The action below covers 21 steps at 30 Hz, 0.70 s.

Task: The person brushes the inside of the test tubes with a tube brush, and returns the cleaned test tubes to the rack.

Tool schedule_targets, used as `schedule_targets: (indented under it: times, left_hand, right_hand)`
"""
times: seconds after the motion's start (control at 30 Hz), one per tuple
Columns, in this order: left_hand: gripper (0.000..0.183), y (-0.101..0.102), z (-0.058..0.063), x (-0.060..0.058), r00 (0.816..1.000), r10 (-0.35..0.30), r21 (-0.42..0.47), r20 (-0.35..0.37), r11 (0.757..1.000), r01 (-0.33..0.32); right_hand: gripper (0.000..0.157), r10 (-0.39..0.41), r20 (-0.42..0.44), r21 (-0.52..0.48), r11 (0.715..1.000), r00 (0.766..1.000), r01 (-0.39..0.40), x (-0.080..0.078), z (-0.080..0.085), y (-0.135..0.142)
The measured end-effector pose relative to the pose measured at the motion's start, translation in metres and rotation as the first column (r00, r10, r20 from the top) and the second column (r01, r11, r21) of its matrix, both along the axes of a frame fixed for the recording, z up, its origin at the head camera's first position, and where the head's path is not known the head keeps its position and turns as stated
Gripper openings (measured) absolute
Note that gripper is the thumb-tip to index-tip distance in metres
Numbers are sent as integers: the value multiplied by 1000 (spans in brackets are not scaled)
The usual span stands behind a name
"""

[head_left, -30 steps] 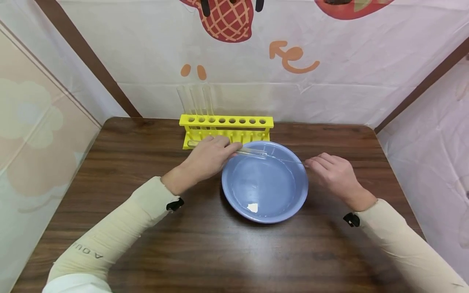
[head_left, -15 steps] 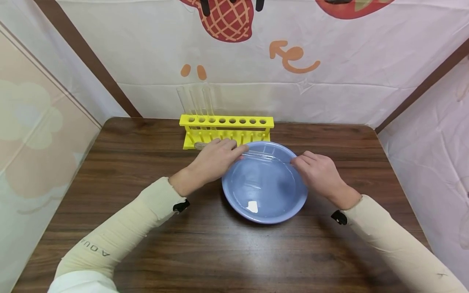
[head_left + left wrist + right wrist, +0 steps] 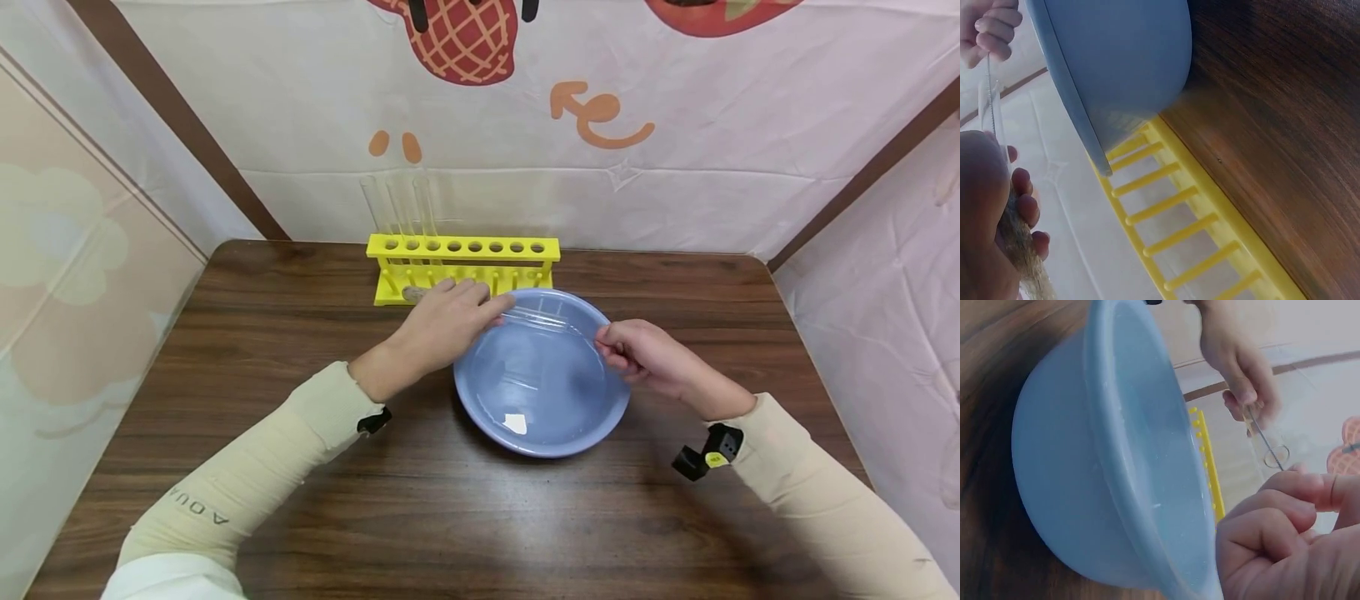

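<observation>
My left hand (image 3: 442, 329) grips a clear glass test tube (image 3: 540, 319), held sideways over the far part of a blue basin (image 3: 542, 452) of water. Inside the tube is a test tube brush, its bristles (image 3: 1025, 250) at the tube's closed-end side in the left wrist view. The brush's twisted wire (image 3: 1264, 437) comes out of the tube's mouth toward my right hand (image 3: 651, 357). Curled fingers of that hand pinch the wire above the basin's right rim. Its very end is hidden in the fist.
A yellow test tube rack (image 3: 465, 247) stands behind the basin, with three upright glass tubes (image 3: 425, 204) in its left holes. Brown wooden tabletop (image 3: 465, 525) lies around the basin. A printed cloth (image 3: 712, 167) hangs behind the table.
My right hand has moved left toward the tube, shortening the exposed wire, then turned over at the wrist. My left hand and the tube have shifted slightly right.
</observation>
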State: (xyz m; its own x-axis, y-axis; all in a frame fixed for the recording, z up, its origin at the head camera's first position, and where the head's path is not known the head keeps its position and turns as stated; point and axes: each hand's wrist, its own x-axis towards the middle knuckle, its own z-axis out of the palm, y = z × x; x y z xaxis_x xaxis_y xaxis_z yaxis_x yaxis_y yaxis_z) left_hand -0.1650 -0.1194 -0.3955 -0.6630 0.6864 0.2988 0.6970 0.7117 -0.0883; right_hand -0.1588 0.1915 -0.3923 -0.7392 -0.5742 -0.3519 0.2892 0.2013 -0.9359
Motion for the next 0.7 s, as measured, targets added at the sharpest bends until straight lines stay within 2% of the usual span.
schedule_targets:
  times: [0.07, 0.13, 0.2, 0.27, 0.4, 0.47, 0.5, 0.53, 0.63, 0.7]
  left_hand:
    - [30, -1, 0, 1, 1000, -3, -2, -3, 1000, 3]
    - [30, -2, 1, 1, 1000, -3, -5, -3, 1000, 3]
    - [31, -2, 2, 1, 1000, -3, -3, 0, 1000, 3]
    - [31, -3, 3, 1, 1000, -7, 3, 8, 1000, 7]
    - [31, -3, 7, 2, 999, -22, 11, 48, 1000, 21]
    - [31, -3, 9, 3, 997, -30, 14, 64, 999, 29]
    - [31, -3, 10, 4, 997, -33, 14, 72, 999, 32]
    - [30, -3, 10, 4, 997, -38, 18, 74, 999, 37]
    - [29, -5, 10, 5, 996, -47, 21, 71, 999, 46]
    - [28, -5, 9, 6, 996, -49, 20, 69, 999, 48]
  right_hand:
    - [25, 30, 68, -26, 999, 997, -29, 0, 0, 2]
    - [26, 30, 62, -31, 999, 998, -29, 0, 0, 3]
    - [26, 9, -28, -12, 1000, 1000, -10, 1, 0, 3]
    - [24, -23, -151, 16, 1000, 988, 26, 2, 1, 4]
    - [19, -43, -367, 48, 997, 929, 65, 3, 1, 9]
    - [17, -16, -486, 70, 996, 874, 57, 2, -2, 12]
    - [17, 0, -544, 83, 995, 839, 54, 2, -4, 13]
    - [17, 16, -610, 101, 993, 793, 57, 3, -7, 14]
    - [18, 62, -783, 152, 984, 619, 94, 3, -14, 17]
    - [21, 82, -846, 162, 981, 526, 107, 4, -18, 19]
